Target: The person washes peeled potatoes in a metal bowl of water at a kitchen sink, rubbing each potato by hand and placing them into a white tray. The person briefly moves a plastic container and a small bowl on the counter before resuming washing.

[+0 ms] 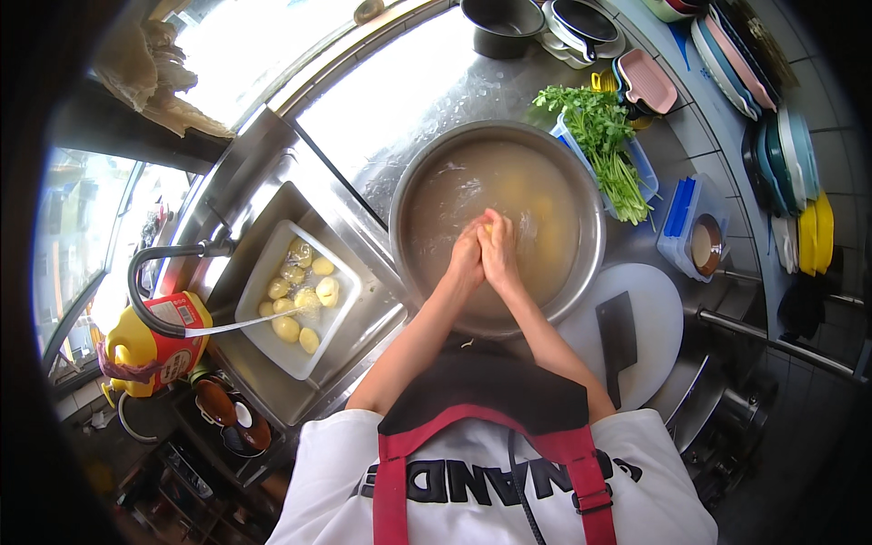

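Observation:
My left hand (466, 251) and my right hand (499, 244) are cupped together over a large steel basin (403, 184) of cloudy water. Between them shows a small yellow bit of what looks like a potato (488, 227); my fingers hide most of it. Blurred yellow shapes lie under the water to the right of my hands. In the sink at the left, a white plastic tub (344, 269) holds several pale yellow potatoes (285, 329). Water from a black curved faucet (155, 325) runs onto them.
A cleaver (618, 334) lies on a round white cutting board (657, 306) at the basin's right. Leafy green herbs (610, 153) fill a blue-white container (644, 163). Pots (503, 27) stand behind; stacked dishes (729, 61) line the right-hand shelf. A yellow jug (163, 344) stands left of the sink.

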Action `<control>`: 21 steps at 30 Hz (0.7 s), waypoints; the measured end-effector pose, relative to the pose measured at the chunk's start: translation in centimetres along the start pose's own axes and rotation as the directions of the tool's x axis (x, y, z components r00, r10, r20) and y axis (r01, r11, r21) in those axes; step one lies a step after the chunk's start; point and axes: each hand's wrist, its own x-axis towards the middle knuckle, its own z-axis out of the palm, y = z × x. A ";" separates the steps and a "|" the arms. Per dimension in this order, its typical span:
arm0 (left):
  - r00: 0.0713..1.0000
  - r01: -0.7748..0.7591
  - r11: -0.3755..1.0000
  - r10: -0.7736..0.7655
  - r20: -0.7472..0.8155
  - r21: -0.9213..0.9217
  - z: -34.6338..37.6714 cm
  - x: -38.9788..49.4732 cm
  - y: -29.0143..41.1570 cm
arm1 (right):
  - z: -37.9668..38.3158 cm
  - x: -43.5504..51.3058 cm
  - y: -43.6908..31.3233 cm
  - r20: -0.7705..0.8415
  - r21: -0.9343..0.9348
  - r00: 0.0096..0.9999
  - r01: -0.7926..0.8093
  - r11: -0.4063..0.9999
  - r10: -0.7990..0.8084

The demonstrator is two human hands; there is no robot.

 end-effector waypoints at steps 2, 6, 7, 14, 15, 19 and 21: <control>0.990 0.112 0.994 -0.113 0.083 0.013 -0.5 -0.7 0.0 | -0.5 0.3 -0.2 0.022 -0.094 1.000 -0.009 0.996 0.011; 0.953 0.256 0.961 -0.269 0.143 0.105 -1.8 -1.0 1.8 | -0.7 -0.4 -0.8 0.134 -0.243 0.986 0.130 0.961 -0.099; 0.944 0.285 0.953 -0.297 0.144 0.101 -2.1 -0.8 2.3 | -0.7 -0.7 -1.0 0.109 -0.230 0.984 0.160 0.960 -0.138; 0.974 0.197 0.974 -0.207 0.090 0.111 -1.9 1.6 2.2 | -0.4 -3.0 -2.6 -0.021 -0.159 0.976 0.209 0.965 -0.215; 0.984 0.181 0.969 -0.177 -0.036 0.168 -1.7 2.0 2.1 | -0.5 -3.0 -2.7 -0.032 -0.111 0.977 0.205 0.972 -0.209; 0.970 0.212 0.963 -0.186 -0.153 0.168 -0.9 2.9 3.0 | -1.2 -1.8 -2.6 0.050 -0.042 0.968 0.247 0.968 -0.245; 0.953 0.287 0.958 -0.286 -0.101 0.001 -0.8 2.9 4.1 | -1.2 -1.2 -2.8 0.098 0.006 0.971 0.220 0.975 -0.220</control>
